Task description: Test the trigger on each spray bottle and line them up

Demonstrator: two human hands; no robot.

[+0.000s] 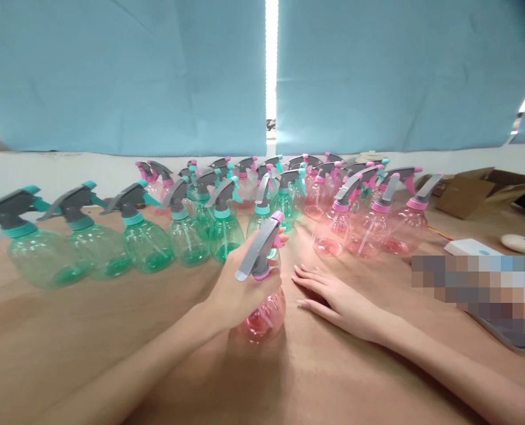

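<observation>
My left hand (240, 289) is wrapped round a pink spray bottle (265, 319) with a grey trigger head and pink collar, upright in front of me at the middle of the table. Its fingers curl behind the bottle's neck and are partly hidden. To the right of that bottle, my right hand (337, 298) rests flat on the tabletop with its fingers stretched out, holding nothing. Beyond my left hand stands a row of green spray bottles (147, 245) with turquoise collars. Several pink spray bottles (371, 230) stand beyond my right hand.
More pink and green bottles (318, 195) crowd the back of the wooden table (178, 366). On the right are an open cardboard box (484, 192), a small white box (472, 248), a white computer mouse (519, 243) and a blurred-out patch. Blue curtains (125, 77) hang behind.
</observation>
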